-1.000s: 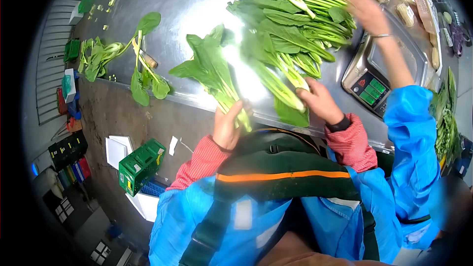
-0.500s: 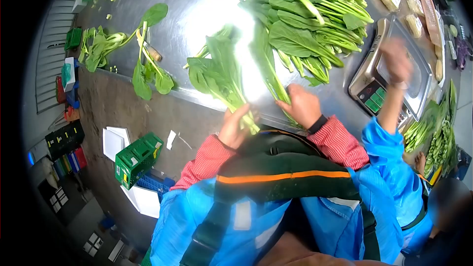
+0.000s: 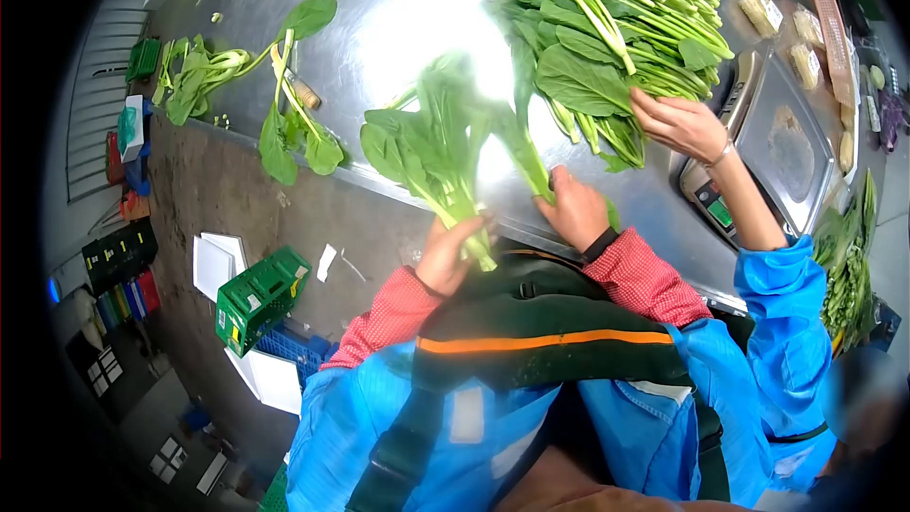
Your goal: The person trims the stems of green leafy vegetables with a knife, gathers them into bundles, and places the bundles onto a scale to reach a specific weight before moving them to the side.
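Observation:
My left hand (image 3: 451, 251) grips the stem ends of a small bunch of choy sum (image 3: 431, 142), its broad leaves pointing up over the table edge. Closed round a single choy sum stalk (image 3: 528, 163) is my right hand (image 3: 574, 212), a short way to the right. The stalk's upper leaf is washed out by glare. Behind both hands lies a big heap of choy sum (image 3: 607, 28) on the metal table (image 3: 332, 57). A co-worker's hand (image 3: 684, 126) touches the heap's lower right side.
A weighing scale (image 3: 782, 137) stands to the right, with wrapped packs (image 3: 760, 9) beyond it. Loose trimmed leaves (image 3: 204, 76) and a wooden-handled knife (image 3: 305, 93) lie at the left. Below the table edge, a green crate (image 3: 261, 299) sits on the floor.
The co-worker's hand has moved left from over the scale to the heap. My hands keep hold of the greens, nearly in place. The view has shifted slightly.

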Demonstrator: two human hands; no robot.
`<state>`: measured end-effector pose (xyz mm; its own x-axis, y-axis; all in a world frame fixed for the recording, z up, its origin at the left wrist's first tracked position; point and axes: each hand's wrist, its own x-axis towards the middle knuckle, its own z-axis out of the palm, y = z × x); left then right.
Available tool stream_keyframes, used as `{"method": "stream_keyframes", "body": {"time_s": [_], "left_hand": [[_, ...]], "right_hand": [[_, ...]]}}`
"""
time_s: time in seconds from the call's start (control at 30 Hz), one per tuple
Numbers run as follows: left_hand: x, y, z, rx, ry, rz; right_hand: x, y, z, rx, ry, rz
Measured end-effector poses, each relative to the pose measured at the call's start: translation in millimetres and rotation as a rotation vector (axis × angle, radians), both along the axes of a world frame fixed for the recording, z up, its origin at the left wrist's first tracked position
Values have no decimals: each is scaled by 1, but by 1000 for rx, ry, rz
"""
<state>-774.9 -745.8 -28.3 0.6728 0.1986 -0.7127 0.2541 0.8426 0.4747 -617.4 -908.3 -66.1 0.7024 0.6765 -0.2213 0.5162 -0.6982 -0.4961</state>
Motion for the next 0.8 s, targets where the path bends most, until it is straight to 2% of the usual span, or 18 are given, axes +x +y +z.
{"method": "stream_keyframes", "body": {"time_s": [0.07, 0.17, 0.2, 0.3, 0.33, 0.43, 0.5, 0.57, 0.63, 0.67, 0.73, 0.77, 0.8], "left_hand": [[-4, 1, -4, -26, -18, 11], [2, -2, 8, -65, -43, -11], [6, -6, 14, -79, -50, -21], [13, -10, 15, -146, -213, -138], [14, -12, 21, -119, -180, -120], [2, 8, 16, -69, -174, -86], [-9, 28, 27, 44, -159, 33], [-24, 60, 28, 191, -263, 124], [-34, 82, 49, 281, -299, 253], [-42, 92, 49, 310, -320, 317], [-48, 104, 50, 326, -341, 418], [-51, 106, 47, 341, -313, 477], [-54, 105, 45, 330, -290, 523]], "right_hand": [[3, -5, -6, -17, -46, 13], [17, -6, -8, 213, 296, -112], [17, -1, 0, 268, 604, -230], [-6, 27, 31, 417, 813, -169], [-5, 32, 41, 353, 650, 19], [7, 33, 61, 376, 435, -149], [16, 20, 46, 246, -113, 0], [15, -1, 10, -46, -208, 156], [17, -5, -7, -115, -81, 364], [27, -1, -9, -129, 70, 541], [55, 50, 23, -197, 214, 700], [74, 83, 35, -55, 209, 669], [94, 117, 45, 165, 311, 544]]}}
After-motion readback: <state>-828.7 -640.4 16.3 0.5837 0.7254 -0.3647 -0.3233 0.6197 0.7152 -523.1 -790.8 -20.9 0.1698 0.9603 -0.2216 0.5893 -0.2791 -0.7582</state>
